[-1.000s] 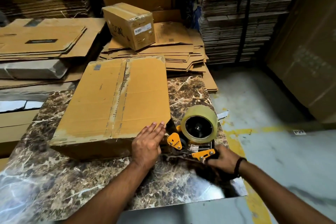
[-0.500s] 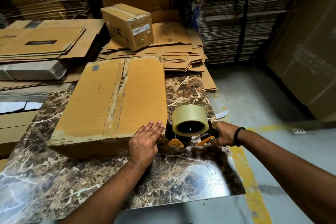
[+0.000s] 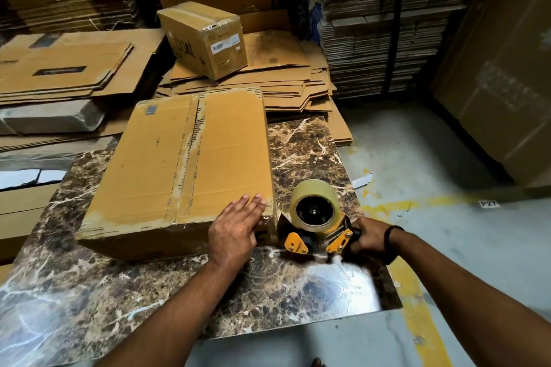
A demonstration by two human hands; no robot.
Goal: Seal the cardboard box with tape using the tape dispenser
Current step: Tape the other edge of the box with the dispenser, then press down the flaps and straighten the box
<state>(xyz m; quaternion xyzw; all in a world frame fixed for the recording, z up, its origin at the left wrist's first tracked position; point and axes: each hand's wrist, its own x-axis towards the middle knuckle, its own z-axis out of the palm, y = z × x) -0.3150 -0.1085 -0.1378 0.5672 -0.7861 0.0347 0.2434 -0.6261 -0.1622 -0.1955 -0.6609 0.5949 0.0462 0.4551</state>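
Note:
A flat brown cardboard box (image 3: 185, 164) lies on the marble table (image 3: 268, 292), its flaps closed along a central seam. My left hand (image 3: 235, 226) presses flat on the box's near right corner, fingers straight. My right hand (image 3: 368, 235) grips the handle of the orange tape dispenser (image 3: 316, 226), which carries a roll of clear tape. The dispenser's front end sits against the box's right near corner, low by the table top.
A smaller sealed box (image 3: 205, 39) rests on flattened cartons (image 3: 286, 80) behind the table. More flat cardboard (image 3: 65, 65) is piled at the left. Tall carton stacks (image 3: 387, 18) stand at the back right. Grey floor with a yellow line (image 3: 417, 292) lies to the right.
The dispenser has swung from lying near the table edge up to the box's right corner and tilted. My left hand stayed pressed on the corner.

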